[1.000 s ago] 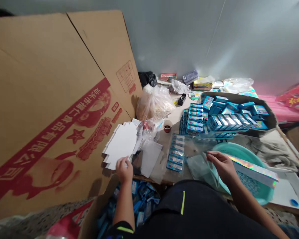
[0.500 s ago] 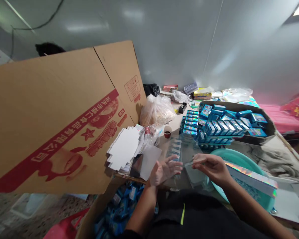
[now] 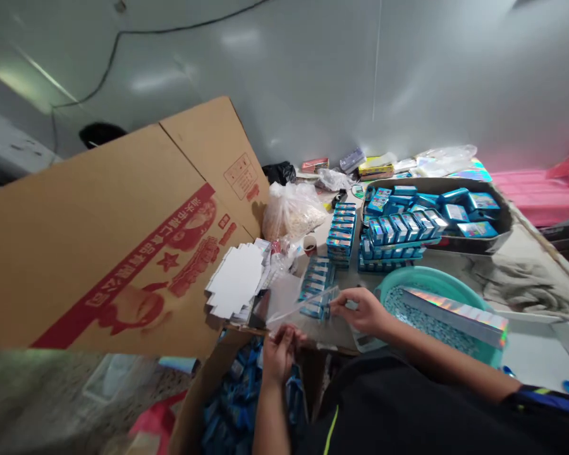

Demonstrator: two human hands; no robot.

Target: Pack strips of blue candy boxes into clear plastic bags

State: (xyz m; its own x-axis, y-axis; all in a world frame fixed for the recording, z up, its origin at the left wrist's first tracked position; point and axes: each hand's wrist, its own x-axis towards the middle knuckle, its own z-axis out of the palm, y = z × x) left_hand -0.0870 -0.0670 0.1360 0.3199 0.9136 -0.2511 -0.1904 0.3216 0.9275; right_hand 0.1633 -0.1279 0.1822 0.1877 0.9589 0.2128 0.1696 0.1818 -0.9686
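A clear plastic sheet or bag (image 3: 303, 308) is stretched between my two hands above the table's front edge. My left hand (image 3: 281, 351) pinches its lower left end, over the carton of blue packs. The upper right end is pinched by my right hand (image 3: 360, 309), close to the left rim of the teal basin. Just behind the plastic lies a row of blue packs (image 3: 317, 278), partly seen through it.
A teal basin (image 3: 408, 275) of small pieces holds a long shiny strip (image 3: 455, 316). Behind are stacked blue packs (image 3: 341, 230) and a box of packs (image 3: 505, 237). White card cutouts (image 3: 237, 278) and a large cardboard flap (image 3: 99, 253) are left; a carton (image 3: 194, 392) stands below.
My left hand has moved down and left and closed on the plastic. My right hand has shifted left, with the plastic now stretched between them. The view has turned slightly.
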